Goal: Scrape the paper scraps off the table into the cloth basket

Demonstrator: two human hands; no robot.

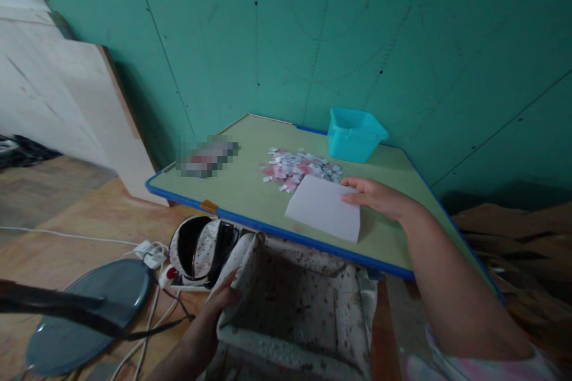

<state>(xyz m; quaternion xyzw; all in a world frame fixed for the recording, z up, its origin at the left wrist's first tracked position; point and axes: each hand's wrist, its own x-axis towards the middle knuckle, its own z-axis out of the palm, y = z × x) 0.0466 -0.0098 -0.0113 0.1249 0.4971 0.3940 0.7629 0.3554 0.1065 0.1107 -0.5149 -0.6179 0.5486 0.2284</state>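
My right hand [373, 195] reaches over the green-topped table [236, 181] and pinches the right edge of a white sheet of paper or card [325, 207]. The sheet lies low over the tabletop, its far edge against a heap of small white and pink paper scraps [297, 168]. Below the table's near edge is a fabric-lined basket [286, 342] with a dark speckled pattern, its mouth facing up. Closed on the left rim of that basket is my left hand [222, 300], most of its fingers hidden by the cloth.
A turquoise plastic bin [355, 137] stands at the table's back edge, near the green wall [277, 30]. A blurred-out item [208, 158] lies at the left. On the floor are a polka-dot bag [201, 250], a power strip [151, 254] with cables and a grey round lid-like disc [93, 315].
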